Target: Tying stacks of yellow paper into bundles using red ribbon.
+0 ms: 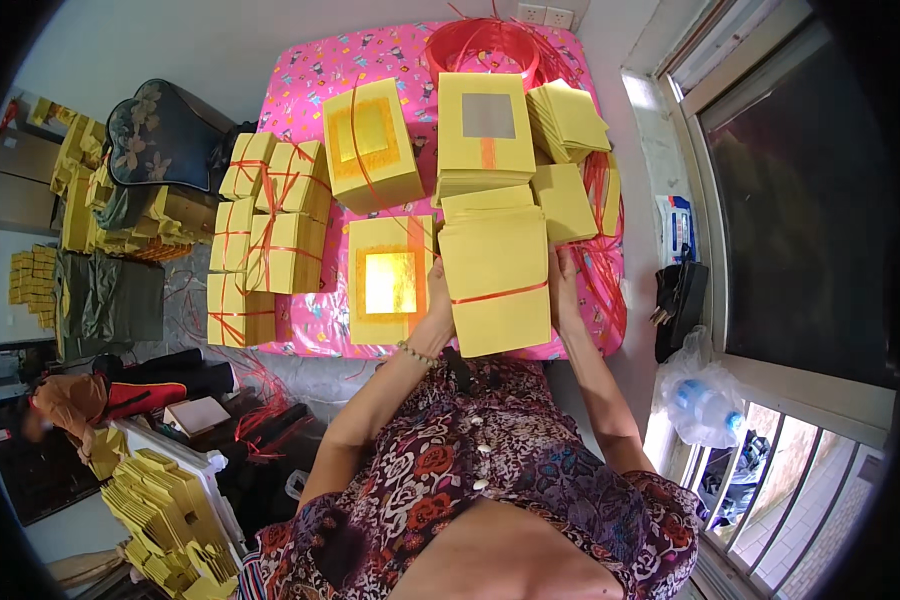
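A tall stack of yellow paper [495,262] stands before me at the near edge of the pink table, a red plastic strap [498,295] running across it. My left hand [438,298] grips its left side, and my right hand [564,292] its right side; the fingertips of both are partly hidden by the stack. Just left of my left hand lies a sheet stack with a shiny gold square [391,283]. Behind the held stack is another yellow paper stack [485,152] with a grey square on top.
Several strapped yellow bundles [292,250] line the table's left side. A larger gold-square stack [373,140] stands behind. Red strap coils [485,50] lie at the back, loose straps [602,275] at right. A window [790,230] borders the right; another person [75,405] is at lower left.
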